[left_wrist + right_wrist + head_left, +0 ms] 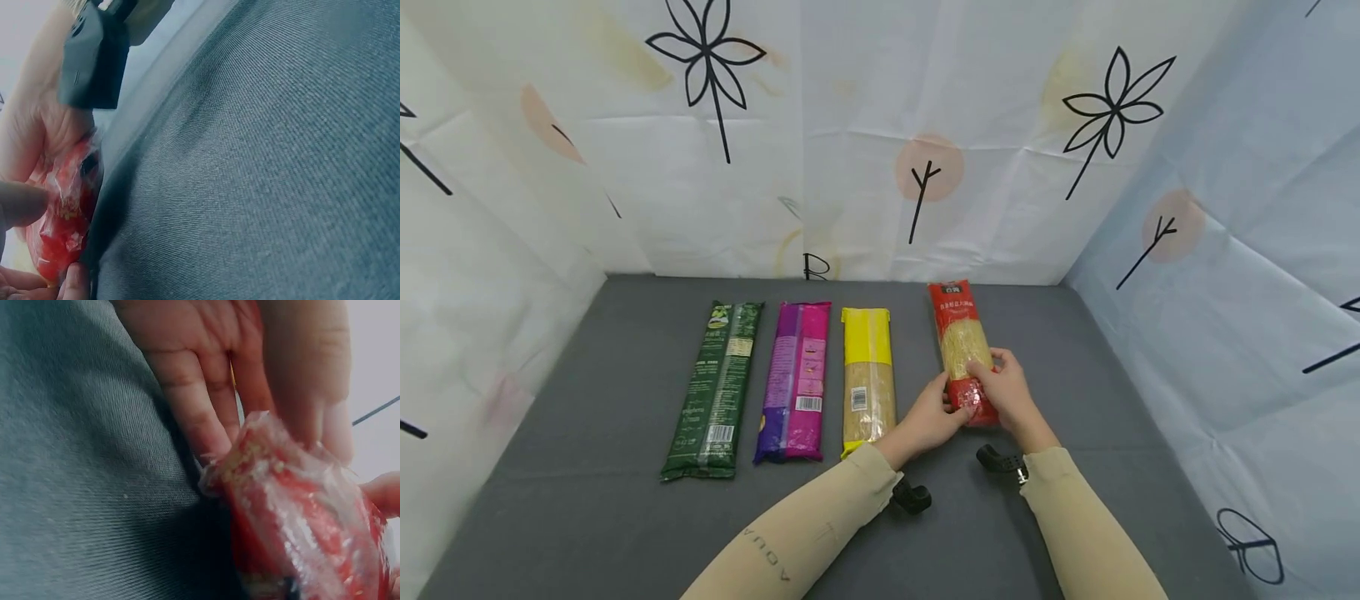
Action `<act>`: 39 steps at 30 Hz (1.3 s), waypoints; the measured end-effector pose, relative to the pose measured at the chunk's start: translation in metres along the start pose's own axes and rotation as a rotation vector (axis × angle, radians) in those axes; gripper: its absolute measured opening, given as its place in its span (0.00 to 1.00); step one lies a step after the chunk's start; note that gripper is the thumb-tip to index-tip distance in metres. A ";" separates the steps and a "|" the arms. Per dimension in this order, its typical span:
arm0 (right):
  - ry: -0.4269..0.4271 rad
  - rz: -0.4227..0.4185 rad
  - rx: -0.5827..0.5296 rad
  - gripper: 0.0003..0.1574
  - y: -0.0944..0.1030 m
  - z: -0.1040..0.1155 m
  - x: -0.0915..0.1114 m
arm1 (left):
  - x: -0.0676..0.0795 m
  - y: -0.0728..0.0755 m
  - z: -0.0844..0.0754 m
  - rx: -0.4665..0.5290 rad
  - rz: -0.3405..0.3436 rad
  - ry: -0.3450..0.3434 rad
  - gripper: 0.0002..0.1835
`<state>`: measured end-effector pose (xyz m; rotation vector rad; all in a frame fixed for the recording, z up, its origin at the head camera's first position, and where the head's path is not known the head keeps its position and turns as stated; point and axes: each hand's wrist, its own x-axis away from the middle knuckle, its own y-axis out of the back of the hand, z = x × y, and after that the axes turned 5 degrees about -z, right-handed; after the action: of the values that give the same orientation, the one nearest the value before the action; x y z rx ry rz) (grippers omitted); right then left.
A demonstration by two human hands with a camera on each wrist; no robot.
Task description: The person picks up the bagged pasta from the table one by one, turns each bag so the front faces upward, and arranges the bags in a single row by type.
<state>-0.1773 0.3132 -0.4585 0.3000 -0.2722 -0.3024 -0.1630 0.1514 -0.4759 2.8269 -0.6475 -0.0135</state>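
Observation:
Both hands hold the lower end of a red packet of dry noodles (pixel 966 346) at the right of the row. Its clear window shows pale straight strands. My left hand (pixel 931 417) grips the near left corner, while my right hand (pixel 1011 392) grips the right side with the thumb across the front. In the left wrist view, the crinkled red end (pixel 62 215) stands between the two hands, close to the cloth. The right wrist view shows the shiny wrapper end (pixel 306 519) with left-hand fingers (pixel 194 394) against it.
Left of the hands lie a yellow noodle packet (pixel 868 375), a pink and purple packet (pixel 793 379) and a dark green spaghetti packet (pixel 715 392), side by side on the grey cloth (pixel 625 517). White patterned curtains (pixel 850 167) enclose the back and sides.

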 end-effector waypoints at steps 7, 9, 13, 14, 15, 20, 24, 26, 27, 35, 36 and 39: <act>0.021 -0.022 0.183 0.37 -0.003 0.005 -0.003 | 0.001 0.000 0.007 -0.088 0.020 0.010 0.39; 0.026 -0.027 0.225 0.37 -0.005 0.007 -0.002 | 0.001 0.001 0.008 -0.083 0.019 0.008 0.39; 0.053 -0.033 0.291 0.38 -0.009 0.011 0.002 | 0.003 0.004 0.009 -0.062 0.009 0.015 0.37; 0.060 -0.035 0.306 0.39 -0.010 0.011 0.003 | 0.004 0.005 0.009 -0.054 0.002 0.021 0.36; 0.066 -0.037 0.316 0.39 -0.011 0.012 0.004 | 0.005 0.006 0.008 -0.044 -0.005 0.029 0.34; 0.082 -0.041 0.364 0.40 -0.011 0.012 0.007 | 0.009 0.015 0.006 0.045 -0.036 0.049 0.29; 0.139 -0.062 0.435 0.43 -0.010 0.011 0.008 | 0.012 0.029 0.002 0.115 -0.032 0.031 0.27; 0.178 -0.090 0.483 0.44 -0.011 0.011 0.009 | 0.014 0.039 -0.001 0.129 -0.028 0.025 0.27; 0.202 -0.111 0.506 0.45 -0.012 0.011 0.010 | 0.016 0.045 -0.003 0.131 -0.028 0.019 0.27; 0.361 -0.170 0.543 0.45 -0.026 0.020 0.024 | 0.020 0.094 -0.002 0.108 -0.098 -0.017 0.29; 0.375 -0.162 0.537 0.45 -0.029 0.021 0.026 | 0.020 0.100 -0.001 0.098 -0.112 -0.023 0.29; 0.394 -0.110 0.512 0.48 -0.037 0.022 0.032 | 0.021 0.115 0.001 0.053 -0.169 -0.050 0.31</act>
<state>-0.1636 0.2629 -0.4433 0.8703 0.0629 -0.2719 -0.1933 0.0416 -0.4488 2.9325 -0.4226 -0.0991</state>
